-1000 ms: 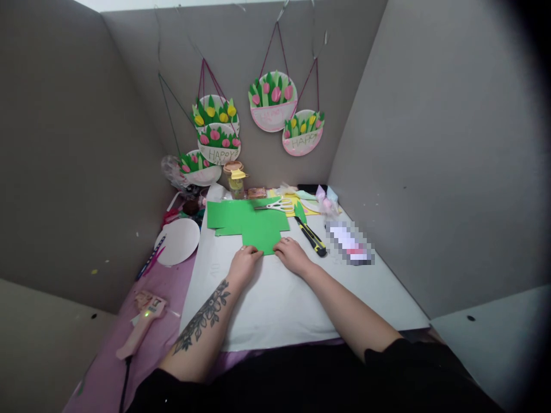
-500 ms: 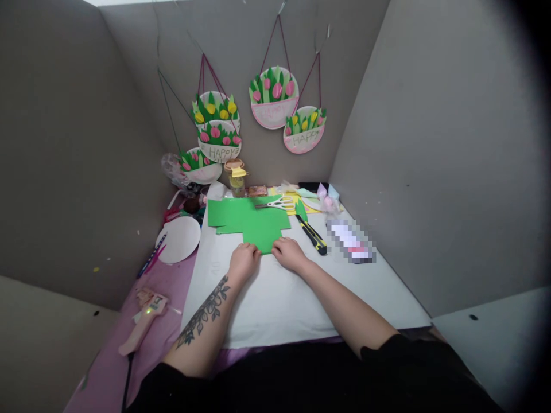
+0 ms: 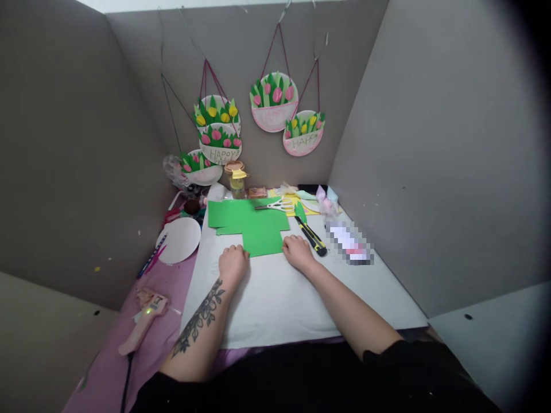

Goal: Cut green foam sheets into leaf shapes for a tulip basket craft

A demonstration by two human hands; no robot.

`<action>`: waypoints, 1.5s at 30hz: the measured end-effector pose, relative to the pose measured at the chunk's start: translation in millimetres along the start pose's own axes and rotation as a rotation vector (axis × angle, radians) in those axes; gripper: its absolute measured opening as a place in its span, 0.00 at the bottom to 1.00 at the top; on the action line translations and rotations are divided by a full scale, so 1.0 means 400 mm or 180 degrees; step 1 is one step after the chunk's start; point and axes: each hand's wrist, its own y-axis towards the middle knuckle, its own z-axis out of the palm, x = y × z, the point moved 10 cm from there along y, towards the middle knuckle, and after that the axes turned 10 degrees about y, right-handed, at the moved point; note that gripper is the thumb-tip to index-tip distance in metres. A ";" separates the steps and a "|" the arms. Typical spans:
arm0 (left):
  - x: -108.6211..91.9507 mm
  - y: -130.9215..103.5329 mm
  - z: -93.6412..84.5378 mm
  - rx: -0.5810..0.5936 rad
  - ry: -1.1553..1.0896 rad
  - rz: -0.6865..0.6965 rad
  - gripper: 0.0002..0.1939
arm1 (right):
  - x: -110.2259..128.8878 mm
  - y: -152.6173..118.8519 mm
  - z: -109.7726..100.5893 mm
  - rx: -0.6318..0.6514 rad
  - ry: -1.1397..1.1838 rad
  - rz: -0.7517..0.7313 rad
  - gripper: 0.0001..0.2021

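Left hand (image 3: 233, 266): curled at your green sheet (image 3: 263, 240), near-left corner
Right hand (image 3: 298, 253): curled at its near-right corner
Grip: I cannot tell

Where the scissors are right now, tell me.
In the head view, the scissors lie at the back right of the green sheet, blades pointing left, beyond and to the left of the black-and-yellow knife.
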 end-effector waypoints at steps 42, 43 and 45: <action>-0.082 -0.067 -0.046 0.0332 0.0457 0.0949 0.20 | 0.072 -0.065 0.003 0.0424 -0.0393 -0.0496 0.18; -0.094 -0.065 -0.046 0.0316 0.0489 0.0983 0.20 | 0.078 -0.066 0.008 0.0414 -0.0397 -0.0534 0.18; -0.122 -0.062 -0.047 0.0301 0.0463 0.1112 0.20 | 0.090 -0.067 0.019 0.0412 -0.0408 -0.0585 0.18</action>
